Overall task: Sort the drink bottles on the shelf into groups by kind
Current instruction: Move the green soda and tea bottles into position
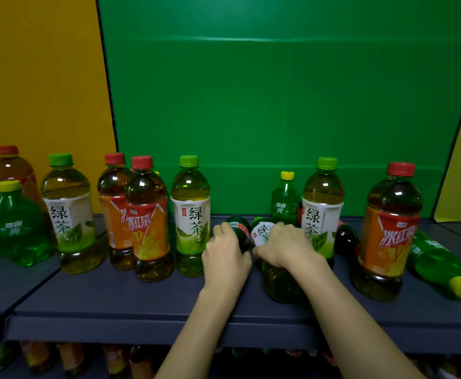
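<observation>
On the dark shelf [130,302] stand green tea bottles [190,214] with white labels and iced tea bottles [147,217] with orange labels. My left hand [225,255] grips a dark bottle [237,228] lying on its side. Beside it, my right hand [286,244] grips a lying green tea bottle [278,280], its base toward me. A small green soda bottle [285,199] stands behind them. Further right are an upright green tea bottle [322,203] and an upright iced tea bottle [388,233].
A green soda bottle [440,263] lies on its side at the far right, yellow cap toward me. Another dark bottle [345,239] lies behind the right-hand bottles. More soda and tea bottles [13,225] crowd the left shelf section. A lower shelf [87,359] holds further bottles.
</observation>
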`<state>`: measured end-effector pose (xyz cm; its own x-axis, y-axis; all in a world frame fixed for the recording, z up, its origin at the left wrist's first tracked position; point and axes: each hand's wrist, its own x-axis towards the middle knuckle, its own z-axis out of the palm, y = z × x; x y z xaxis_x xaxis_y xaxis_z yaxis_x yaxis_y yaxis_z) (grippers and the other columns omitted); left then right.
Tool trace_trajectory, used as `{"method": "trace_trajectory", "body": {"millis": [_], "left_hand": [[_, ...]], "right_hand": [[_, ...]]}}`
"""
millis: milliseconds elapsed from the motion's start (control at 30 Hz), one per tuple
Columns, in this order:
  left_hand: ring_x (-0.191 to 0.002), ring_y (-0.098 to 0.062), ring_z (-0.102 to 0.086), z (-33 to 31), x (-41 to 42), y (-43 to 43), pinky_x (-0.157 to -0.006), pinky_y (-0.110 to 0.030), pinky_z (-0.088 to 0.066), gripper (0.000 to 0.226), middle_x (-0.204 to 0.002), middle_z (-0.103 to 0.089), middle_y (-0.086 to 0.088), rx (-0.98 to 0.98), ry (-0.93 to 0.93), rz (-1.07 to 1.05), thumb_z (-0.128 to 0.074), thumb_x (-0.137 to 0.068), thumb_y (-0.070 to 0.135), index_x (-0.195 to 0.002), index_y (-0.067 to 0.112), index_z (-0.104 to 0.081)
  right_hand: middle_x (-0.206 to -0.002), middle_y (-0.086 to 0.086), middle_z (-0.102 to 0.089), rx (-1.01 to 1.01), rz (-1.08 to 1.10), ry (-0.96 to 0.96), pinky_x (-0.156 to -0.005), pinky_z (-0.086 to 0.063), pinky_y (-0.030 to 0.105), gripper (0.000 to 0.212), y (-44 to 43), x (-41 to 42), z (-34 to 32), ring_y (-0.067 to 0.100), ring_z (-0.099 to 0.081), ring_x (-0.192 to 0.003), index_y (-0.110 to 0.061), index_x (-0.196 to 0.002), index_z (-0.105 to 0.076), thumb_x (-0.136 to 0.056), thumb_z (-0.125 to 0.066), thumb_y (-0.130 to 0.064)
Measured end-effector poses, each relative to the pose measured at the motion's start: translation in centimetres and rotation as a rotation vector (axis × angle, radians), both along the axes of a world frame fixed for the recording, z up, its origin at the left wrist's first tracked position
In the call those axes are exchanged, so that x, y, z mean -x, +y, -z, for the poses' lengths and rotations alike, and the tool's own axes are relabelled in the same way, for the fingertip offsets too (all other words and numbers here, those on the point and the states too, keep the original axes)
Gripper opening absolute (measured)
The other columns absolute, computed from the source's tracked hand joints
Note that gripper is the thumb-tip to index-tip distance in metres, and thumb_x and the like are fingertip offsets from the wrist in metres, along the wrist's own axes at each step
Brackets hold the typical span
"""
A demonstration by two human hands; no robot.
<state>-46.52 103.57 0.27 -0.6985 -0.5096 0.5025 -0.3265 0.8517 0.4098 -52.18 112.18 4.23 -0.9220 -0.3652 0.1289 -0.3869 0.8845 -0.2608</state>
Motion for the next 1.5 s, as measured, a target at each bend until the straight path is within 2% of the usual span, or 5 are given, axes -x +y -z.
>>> {"method": "trace_trajectory", "body": {"millis": [467,733,933,1300,1500], "left_hand": [[-0.107,-0.028,-0.057,-0.7,0.0,-0.9,-0.084,-0.033,-0.039,0.057,-0.116,-0.062,-0.007,-0.129,0.232,0.033,-0.075,-0.07,0.033,-0.118,0.011,-0.052],[-0.089,-0.031,-0.059,-3.6,1.6,-2.4,-0.068,-0.031,-0.036,0.047,-0.089,-0.066,-0.011,-0.074,0.228,0.069,-0.075,-0.063,0.046,-0.085,0.009,-0.057],[-0.085,-0.034,-0.061,-5.6,3.2,-2.2,-0.063,-0.029,-0.034,0.044,-0.084,-0.067,-0.015,-0.028,0.156,0.053,-0.07,-0.067,0.05,-0.066,0.012,-0.048],[-0.096,-0.031,-0.059,-3.9,6.0,-3.0,-0.079,-0.038,-0.049,0.048,-0.101,-0.064,-0.011,-0.291,0.199,0.156,-0.067,-0.072,0.046,-0.1,0.008,-0.061],[-0.102,-0.03,-0.057,-2.9,5.9,-3.0,-0.085,-0.039,-0.046,0.049,-0.109,-0.062,-0.012,-0.294,0.249,0.179,-0.065,-0.078,0.043,-0.109,0.006,-0.057]], "right_hand": [[-0.091,0.001,-0.06,0.547,-0.125,0.352,-0.063,-0.036,0.03,0.042,2.4,-1.5,2.3,0.019,-0.053,-0.082,-0.018,-0.101,-0.052,-0.072,-0.065,-0.046],[-0.106,-0.001,-0.053,0.991,-0.229,0.331,-0.077,-0.033,-0.001,0.058,2.7,-1.9,4.4,0.006,-0.047,-0.098,-0.013,-0.117,-0.053,-0.067,-0.08,-0.026],[-0.114,0.004,-0.051,1.113,-0.247,0.299,-0.096,-0.038,0.015,0.079,2.9,-1.9,5.4,0.015,-0.048,-0.113,-0.005,-0.122,-0.051,-0.059,-0.073,-0.048],[-0.125,-0.002,-0.048,1.134,-0.193,0.225,-0.104,-0.041,0.037,0.097,2.9,-1.7,6.3,0.014,-0.045,-0.122,-0.012,-0.134,-0.042,-0.053,-0.067,-0.06],[-0.121,-0.002,-0.051,1.096,-0.183,0.237,-0.098,-0.039,0.021,0.082,2.9,-1.8,6.3,0.012,-0.047,-0.117,-0.012,-0.132,-0.044,-0.062,-0.083,-0.033]]}}
